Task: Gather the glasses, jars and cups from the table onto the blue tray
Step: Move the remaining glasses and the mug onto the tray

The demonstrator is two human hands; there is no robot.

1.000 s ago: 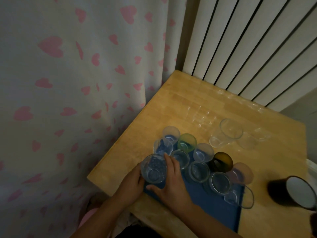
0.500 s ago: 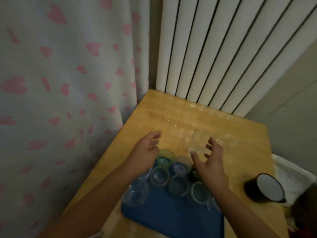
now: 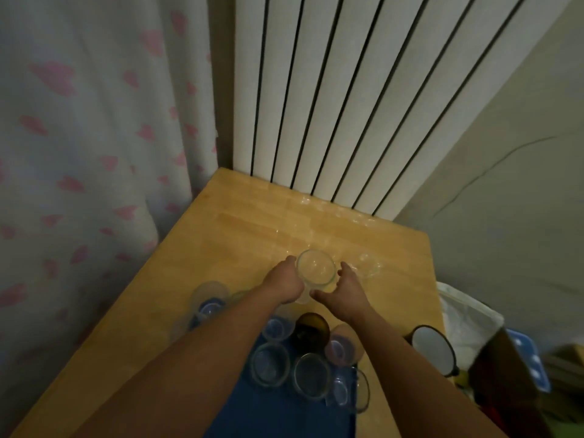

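Observation:
A clear glass [image 3: 316, 269] stands on the wooden table [image 3: 240, 235] beyond the blue tray [image 3: 284, 412]. My left hand [image 3: 284, 284] is pressed against its left side with the fingers curled around it. My right hand [image 3: 344, 287] is cupped at its right side, fingers apart, just off the glass. A second clear glass [image 3: 368, 266] stands to the right of that hand. On the tray stand several glasses, among them a dark amber one [image 3: 311, 330] and clear ones [image 3: 270, 363]. A black mug [image 3: 433, 349] with a white inside sits at the table's right edge.
A white ribbed radiator [image 3: 331, 105] rises behind the table's far edge. A curtain with pink hearts [image 3: 88, 153] hangs along the left side. To the right of the table are a bin with a white bag [image 3: 467, 311] and a blue box [image 3: 524, 358].
Both hands have left the glass set on the tray's near left and reached forward over the tray to the clear glass on the table. The view has tilted up.

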